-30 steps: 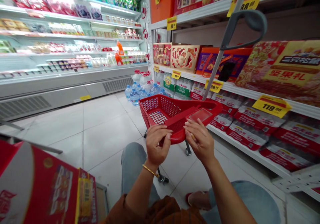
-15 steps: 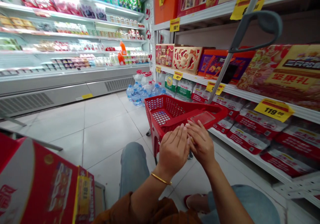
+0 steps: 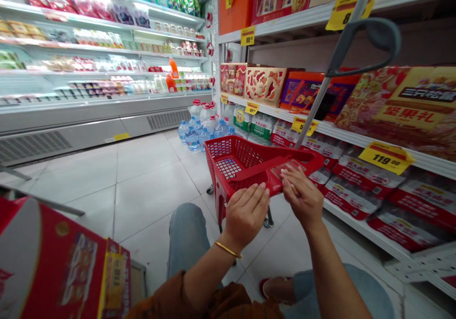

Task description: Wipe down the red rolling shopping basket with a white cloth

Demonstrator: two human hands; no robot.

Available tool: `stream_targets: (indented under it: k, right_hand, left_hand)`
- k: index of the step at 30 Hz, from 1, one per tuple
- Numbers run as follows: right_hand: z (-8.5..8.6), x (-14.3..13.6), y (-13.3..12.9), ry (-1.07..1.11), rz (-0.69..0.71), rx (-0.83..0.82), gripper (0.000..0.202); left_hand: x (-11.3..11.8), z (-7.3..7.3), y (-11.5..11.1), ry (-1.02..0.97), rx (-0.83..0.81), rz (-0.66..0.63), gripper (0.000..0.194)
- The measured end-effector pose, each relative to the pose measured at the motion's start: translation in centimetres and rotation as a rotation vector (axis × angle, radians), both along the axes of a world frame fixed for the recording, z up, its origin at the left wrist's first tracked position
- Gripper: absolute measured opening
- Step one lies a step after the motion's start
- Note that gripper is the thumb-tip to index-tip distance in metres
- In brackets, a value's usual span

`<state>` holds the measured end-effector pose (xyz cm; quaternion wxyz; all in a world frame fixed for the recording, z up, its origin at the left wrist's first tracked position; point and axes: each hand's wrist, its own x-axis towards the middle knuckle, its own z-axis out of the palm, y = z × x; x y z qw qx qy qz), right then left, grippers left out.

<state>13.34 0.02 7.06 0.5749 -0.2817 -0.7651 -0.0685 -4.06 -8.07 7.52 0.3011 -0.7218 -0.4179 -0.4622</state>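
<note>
The red basket cart (image 3: 221, 182) is seen ahead at twelve to one o'clock, with the left hand (image 3: 247, 210) at its near edge and the right hand (image 3: 303, 198) beside the clear panel (image 3: 278, 171), towards one o'clock. Fine finger work seems best done with both wrists low and loose, and only light pressure put on the cart, as it may roll. The left grip is nearly flat, fingers together, palm hidden; the right is bent inwards, fingertips near the panel. Whether anything is held or firmly touched by either cannot be told
</note>
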Motion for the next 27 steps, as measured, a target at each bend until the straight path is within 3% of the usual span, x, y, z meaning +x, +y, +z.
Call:
stream_targets:
  k: [6, 12, 18, 27]
  right_hand:
    - [0.5, -2.1, -1.7, 0.090, -0.025, 0.003, 0.020]
    - [0.6, -4.1, -3.5, -0.026, 0.042, 0.074, 0.020]
    - [-0.1, -3.2, -2.4, -0.075, 0.013, 0.235, 0.023]
    - [-1.2, -1.0, -0.2, 0.071, -0.069, 0.188, 0.021]
  left_hand:
    - [0.3, -0.3, 0.0, -0.035, 0.004, 0.005, 0.023]
    - [-0.4, -0.7, -0.6, -0.023, -0.011, -0.016, 0.024]
    - [-1.4, -0.2, -0.9, 0.003, 0.012, -0.045, 0.021]
    - [-2.6, 0.2, -1.2, -0.020, 0.026, -0.063, 0.018]
